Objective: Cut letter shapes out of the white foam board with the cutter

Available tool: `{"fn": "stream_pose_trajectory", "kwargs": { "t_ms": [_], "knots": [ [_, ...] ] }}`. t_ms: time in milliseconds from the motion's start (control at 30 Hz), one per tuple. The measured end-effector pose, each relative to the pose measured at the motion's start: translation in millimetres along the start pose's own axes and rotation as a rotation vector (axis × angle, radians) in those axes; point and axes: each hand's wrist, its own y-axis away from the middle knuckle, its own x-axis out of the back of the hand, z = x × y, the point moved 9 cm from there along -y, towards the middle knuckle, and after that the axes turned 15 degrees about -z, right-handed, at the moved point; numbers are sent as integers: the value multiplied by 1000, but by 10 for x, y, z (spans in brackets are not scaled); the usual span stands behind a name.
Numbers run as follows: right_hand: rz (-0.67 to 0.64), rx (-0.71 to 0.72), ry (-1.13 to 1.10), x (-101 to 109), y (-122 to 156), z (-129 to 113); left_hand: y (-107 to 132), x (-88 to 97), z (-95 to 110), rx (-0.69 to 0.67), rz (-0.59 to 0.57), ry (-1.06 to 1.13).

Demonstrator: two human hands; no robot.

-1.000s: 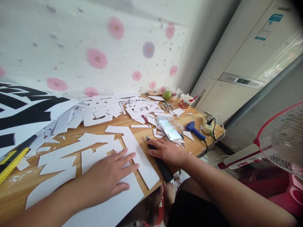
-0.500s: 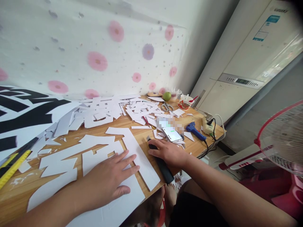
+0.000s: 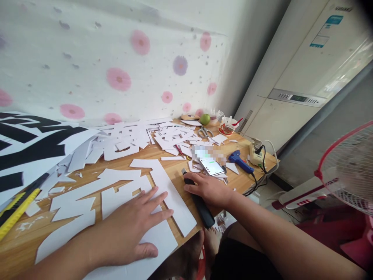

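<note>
My left hand (image 3: 132, 225) lies flat on a white board cutout (image 3: 116, 198), fingers spread and nothing gripped. Under its fingertips is the narrow gap beside a long white board strip (image 3: 175, 198). My right hand (image 3: 208, 190) has its fingers curled over a black utility knife (image 3: 203, 210), which rests on the table near the front edge. A short metal tip points away from me at the knife's far end; the palm hides part of the handle. Just beyond that hand lies a lit phone (image 3: 212, 165).
White offcuts (image 3: 175, 136) and scissors (image 3: 205, 132) are heaped toward the wall. A blue glue gun (image 3: 241, 161) and a power strip (image 3: 256, 155) sit at right. Yellow-black cutters (image 3: 19, 214) and black-printed sheets (image 3: 37, 151) are at left. A fan (image 3: 346, 171) stands beyond the table.
The view has shifted very slightly. My left thumb has moved a little toward me; the right hand stays on the knife in the same place.
</note>
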Motion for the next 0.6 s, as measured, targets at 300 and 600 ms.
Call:
{"fn": "stream_pose_trajectory", "kwargs": {
  "t_ms": [300, 600],
  "knots": [
    [-9, 19, 31, -25, -13, -13, -1, 39, 157, -7, -125, 12],
    [-25, -13, -37, -35, -47, 30, 179, -138, 651, 3, -271, 51]
  ]
}}
